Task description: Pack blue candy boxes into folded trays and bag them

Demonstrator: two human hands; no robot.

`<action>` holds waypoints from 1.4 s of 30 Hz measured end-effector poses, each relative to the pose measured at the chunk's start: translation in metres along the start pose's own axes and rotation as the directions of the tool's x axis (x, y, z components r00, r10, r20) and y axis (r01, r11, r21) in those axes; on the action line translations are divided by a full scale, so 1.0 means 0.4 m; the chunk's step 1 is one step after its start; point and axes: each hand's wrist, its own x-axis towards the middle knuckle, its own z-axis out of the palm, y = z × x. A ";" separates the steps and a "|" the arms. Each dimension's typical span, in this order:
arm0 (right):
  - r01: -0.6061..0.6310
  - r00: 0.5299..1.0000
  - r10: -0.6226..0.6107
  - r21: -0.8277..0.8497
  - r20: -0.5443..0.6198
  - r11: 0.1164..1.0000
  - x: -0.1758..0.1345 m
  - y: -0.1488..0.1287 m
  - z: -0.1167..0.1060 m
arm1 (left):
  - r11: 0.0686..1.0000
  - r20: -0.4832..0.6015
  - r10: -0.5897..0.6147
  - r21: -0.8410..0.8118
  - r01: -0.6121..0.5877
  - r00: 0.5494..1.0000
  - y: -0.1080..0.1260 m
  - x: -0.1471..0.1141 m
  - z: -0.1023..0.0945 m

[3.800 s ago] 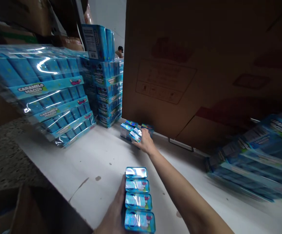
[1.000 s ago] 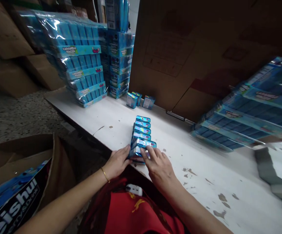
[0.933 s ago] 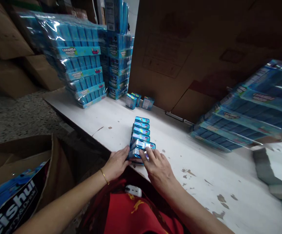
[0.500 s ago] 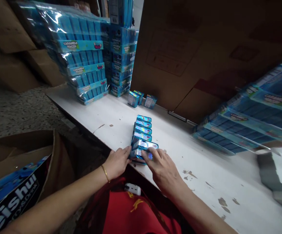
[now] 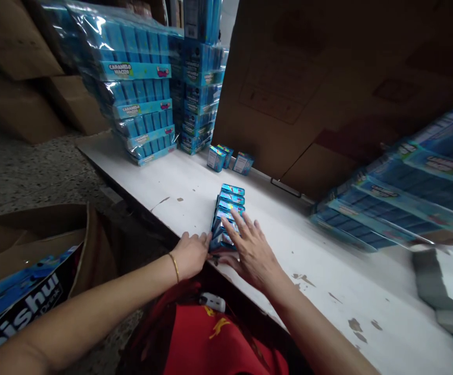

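Observation:
A row of small blue candy boxes [image 5: 232,199] with shiny printed tops stands in what looks like a low blue tray, at the near edge of the white table. My left hand [image 5: 192,254], wearing a gold bracelet, has its fingers bent and pressed together against the tray's near left corner; its thumb is hidden. Over the nearest boxes lies my right hand [image 5: 252,247], fingers spread and touching or just above their tops. Its thumb reaches around the near end. The nearest boxes are partly covered by that hand.
Three loose blue boxes [image 5: 226,158] stand farther back on the white table [image 5: 163,182]. Wrapped stacks of filled trays rise at the back left [image 5: 140,86] and right [image 5: 398,192]. A large brown carton [image 5: 289,94] stands behind. An open carton [image 5: 89,234] sits at lower left.
My right hand has let go of the nearest boxes and spread its fingers over the row. Those boxes now sit lower, in line with the rest. My left hand stays at the corner.

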 end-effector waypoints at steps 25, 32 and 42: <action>0.010 0.997 -0.010 0.010 0.074 1.000 0.001 -0.068 -0.006 | 0.992 0.020 0.031 -0.124 -0.028 0.999 -0.019 -0.003 0.018; 0.046 0.985 -0.047 0.011 0.163 0.999 0.014 -0.053 -0.032 | 0.992 0.030 0.039 -0.123 -0.035 0.999 -0.026 0.004 0.021; 0.179 0.982 -0.180 0.028 0.055 0.983 0.023 -0.034 -0.025 | 0.983 0.075 0.046 -0.179 -0.032 0.996 -0.029 0.018 0.020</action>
